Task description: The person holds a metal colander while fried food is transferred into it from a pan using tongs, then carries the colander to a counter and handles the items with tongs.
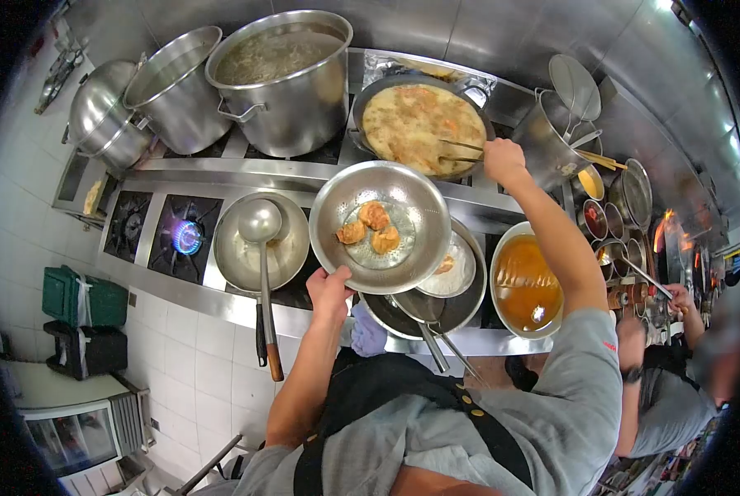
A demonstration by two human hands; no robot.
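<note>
Golden-brown fried pieces (pixel 374 216), 3, lie in round perforated steel bowl (pixel 337 194) beyond left hand (pixel 328 289), which grips its rim; right hand (pixel 504 159) holds thin dark tongs (pixel 461 159) at foamy yellow oil (pixel 419 116); better keep bowl level.

Head view: from the wearer's own head, above the near edge of the stove (pixel 180 291)
Facing: forward and steeply down, toward the back wall (pixel 411 25)
Nearness: close, left hand (pixel 328 291) and right hand (pixel 504 160) both inside
Field: wide, rounded, reaching past the stove's left edge
</note>
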